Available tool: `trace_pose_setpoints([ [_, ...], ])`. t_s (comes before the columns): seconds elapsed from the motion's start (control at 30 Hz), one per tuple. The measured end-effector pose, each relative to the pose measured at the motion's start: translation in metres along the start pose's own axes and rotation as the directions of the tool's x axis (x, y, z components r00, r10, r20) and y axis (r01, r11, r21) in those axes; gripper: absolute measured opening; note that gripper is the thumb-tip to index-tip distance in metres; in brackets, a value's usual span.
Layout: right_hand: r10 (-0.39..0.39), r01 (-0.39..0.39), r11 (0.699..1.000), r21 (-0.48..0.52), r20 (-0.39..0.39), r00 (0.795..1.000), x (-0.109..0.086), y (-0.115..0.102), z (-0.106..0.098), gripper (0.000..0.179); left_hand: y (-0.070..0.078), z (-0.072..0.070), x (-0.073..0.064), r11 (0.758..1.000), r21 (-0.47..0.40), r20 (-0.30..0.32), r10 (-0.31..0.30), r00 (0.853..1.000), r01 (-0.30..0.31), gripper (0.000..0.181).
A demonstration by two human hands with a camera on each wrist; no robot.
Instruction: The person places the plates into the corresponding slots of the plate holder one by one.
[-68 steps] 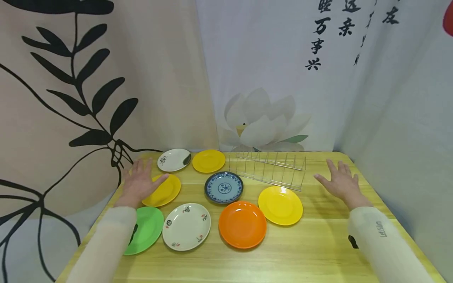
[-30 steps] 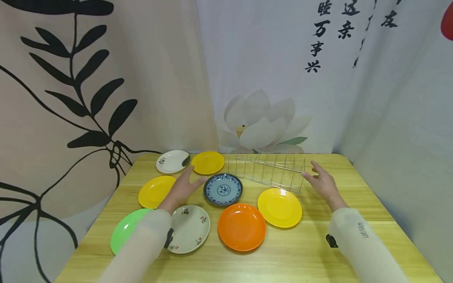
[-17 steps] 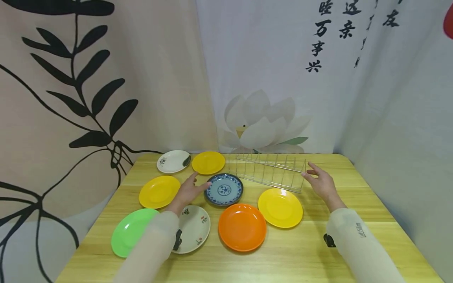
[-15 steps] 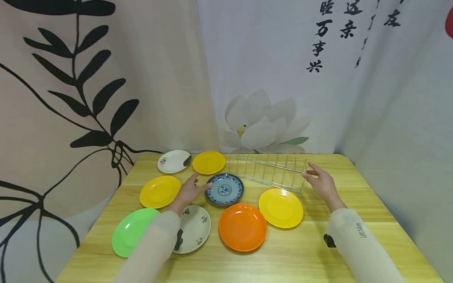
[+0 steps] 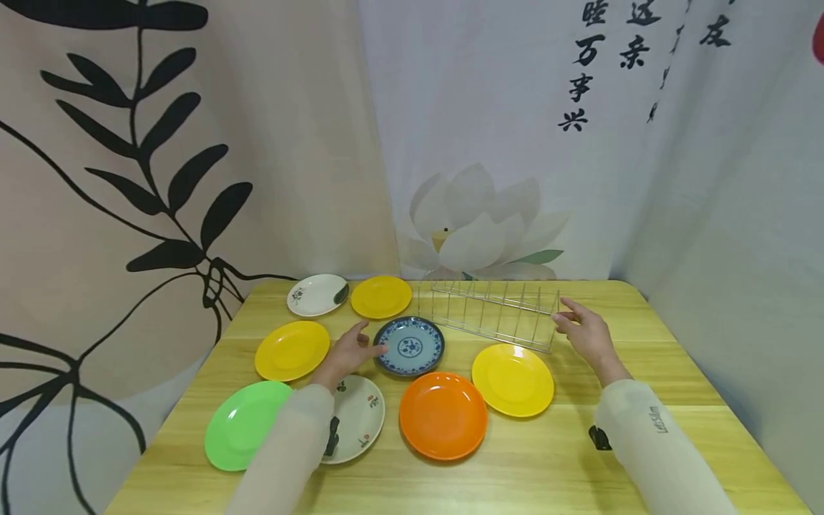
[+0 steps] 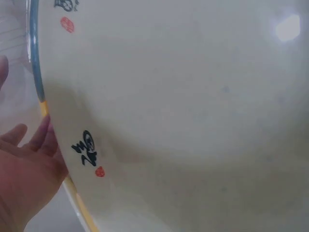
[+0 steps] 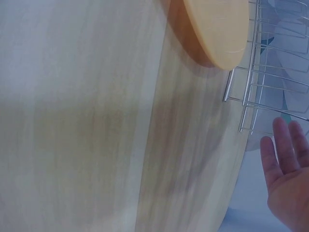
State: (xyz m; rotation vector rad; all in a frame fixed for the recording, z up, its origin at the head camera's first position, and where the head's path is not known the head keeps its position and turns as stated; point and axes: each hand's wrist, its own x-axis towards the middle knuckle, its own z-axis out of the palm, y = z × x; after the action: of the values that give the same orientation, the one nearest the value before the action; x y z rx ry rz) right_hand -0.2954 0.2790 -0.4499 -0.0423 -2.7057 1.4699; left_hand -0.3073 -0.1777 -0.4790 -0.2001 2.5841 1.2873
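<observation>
My left hand (image 5: 350, 354) hovers at the left side of the blue-patterned plate (image 5: 409, 347), its thumb overlapping the rim in the head view; contact cannot be told. Below its wrist lies the white plate with small prints (image 5: 360, 422), partly covered by the sleeve and filling much of the left wrist view. At the right end of the wire dish rack (image 5: 489, 315), my right hand (image 5: 587, 342) is held with thumb and forefinger close to the end wires. The right wrist view shows its fingers (image 7: 286, 150) extended near the rack, with no grip visible.
Around them on the wooden table (image 5: 515, 472) lie an orange plate (image 5: 443, 416), a right yellow plate (image 5: 513, 380), a left yellow plate (image 5: 292, 350), a back yellow plate (image 5: 381, 297), a green plate (image 5: 244, 425) and a small white plate (image 5: 315, 295). A printed curtain (image 5: 309, 143) hangs behind.
Both hands have come inward from the table's sides: the left to the blue-patterned plate, the right to the rack's end. Lately the left shifted slightly. Plates and rack stay put.
</observation>
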Motion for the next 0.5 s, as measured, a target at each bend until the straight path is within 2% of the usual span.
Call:
trace_pose_setpoints([
  [0.2,0.002,-0.002,1.000,0.006,-0.014,1.000,0.0021,0.0035,0.0021,0.057,-0.0061,0.0015,0.0081,0.999,-0.010,0.018,0.032,0.999,-0.032,0.085],
  [0.5,-0.012,0.012,1.000,-0.001,-0.018,1.000,0.0014,0.0031,0.0022,0.056,-0.0064,0.0025,0.0079,0.998,-0.033,0.040,0.054,0.998,-0.053,0.084],
])
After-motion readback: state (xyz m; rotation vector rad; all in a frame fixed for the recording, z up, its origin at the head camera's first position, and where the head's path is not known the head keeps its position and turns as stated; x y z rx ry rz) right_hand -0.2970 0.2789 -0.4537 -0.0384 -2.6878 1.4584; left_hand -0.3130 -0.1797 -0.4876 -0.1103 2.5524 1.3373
